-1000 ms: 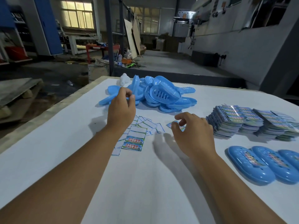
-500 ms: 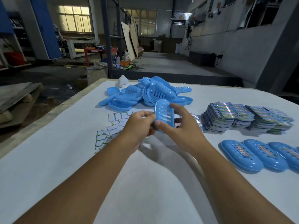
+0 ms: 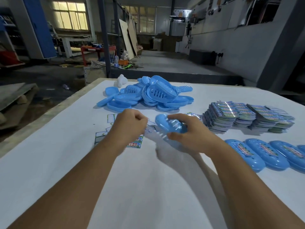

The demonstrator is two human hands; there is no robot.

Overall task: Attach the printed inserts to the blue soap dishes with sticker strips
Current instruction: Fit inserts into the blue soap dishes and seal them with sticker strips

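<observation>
Right hand (image 3: 193, 133) grips a dish (image 3: 170, 123), fingers over the top, thumb underneath.
Left hand (image 3: 130, 124) sits curled just beside it, above the stickers (image 3: 134, 143); what it pinches, I cannot tell. Inserts (image 3: 231, 116) are stacked right of the right hand.

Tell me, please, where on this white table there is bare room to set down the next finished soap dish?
The white table is bare along its near-left side, and between the forearms, in front of the row of finished blue soap dishes. Crowded: the blue dish pile at the back, sticker sheets under the left hand, and the stacked printed inserts at right.
</observation>
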